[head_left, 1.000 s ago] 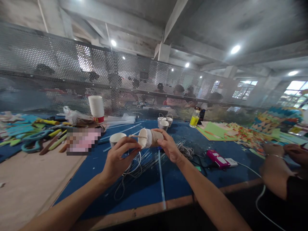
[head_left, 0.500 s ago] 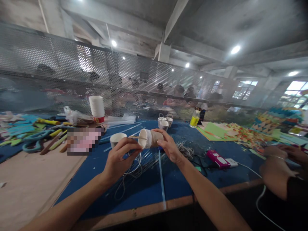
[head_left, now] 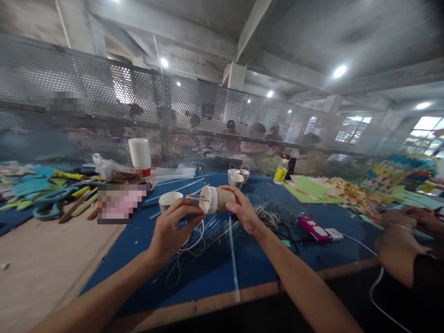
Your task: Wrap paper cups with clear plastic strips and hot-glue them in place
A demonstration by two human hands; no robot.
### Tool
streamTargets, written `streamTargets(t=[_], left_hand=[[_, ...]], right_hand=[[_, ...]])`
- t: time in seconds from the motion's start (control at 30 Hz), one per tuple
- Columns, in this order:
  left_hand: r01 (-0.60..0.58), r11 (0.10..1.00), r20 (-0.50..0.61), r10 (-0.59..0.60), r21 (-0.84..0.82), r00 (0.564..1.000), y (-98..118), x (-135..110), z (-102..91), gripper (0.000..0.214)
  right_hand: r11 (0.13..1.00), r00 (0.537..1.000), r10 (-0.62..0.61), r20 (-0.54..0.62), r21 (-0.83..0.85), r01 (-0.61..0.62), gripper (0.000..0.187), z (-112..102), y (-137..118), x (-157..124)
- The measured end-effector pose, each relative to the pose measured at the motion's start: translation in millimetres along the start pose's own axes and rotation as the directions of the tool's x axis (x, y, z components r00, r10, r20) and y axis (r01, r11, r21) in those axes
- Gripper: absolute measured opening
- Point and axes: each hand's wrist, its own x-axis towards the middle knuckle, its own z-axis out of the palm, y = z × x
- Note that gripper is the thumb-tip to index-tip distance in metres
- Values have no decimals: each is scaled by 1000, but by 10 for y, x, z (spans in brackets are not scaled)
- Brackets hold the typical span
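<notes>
A small paper cup (head_left: 225, 200), wrapped in beige twine with a white lace band near its rim, lies on its side in the air between my hands. My right hand (head_left: 244, 210) is closed around its base end. At the rim, my left hand (head_left: 176, 221) has thumb and fingertips pinched together against the cup's edge. Thin brown strands (head_left: 199, 198) run from near the left fingers into the cup's mouth; I cannot tell whether they are cord or wire. A plain white cup (head_left: 169, 200) stands just behind my left hand.
Finished small cups with handles (head_left: 237, 178) stand farther back. White cord (head_left: 267, 216) lies by my right wrist; a magenta device (head_left: 315, 230) sits right. Scissors (head_left: 52, 203) and tools lie left. A cup stack (head_left: 139, 157) and bottle (head_left: 281, 169) stand behind. Another person's hands (head_left: 398, 236) work at right.
The brown strands at the cup's mouth have shifted and now show as two separate lines. Both hands and the cup stay almost in place.
</notes>
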Motion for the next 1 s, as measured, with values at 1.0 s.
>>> streamTargets(t=[1.0], left_hand=[[12, 1000, 5, -11, -23, 1000, -29, 6, 23, 11]], right_hand=[[999, 999, -31, 30, -13, 32, 57, 34, -80, -2]])
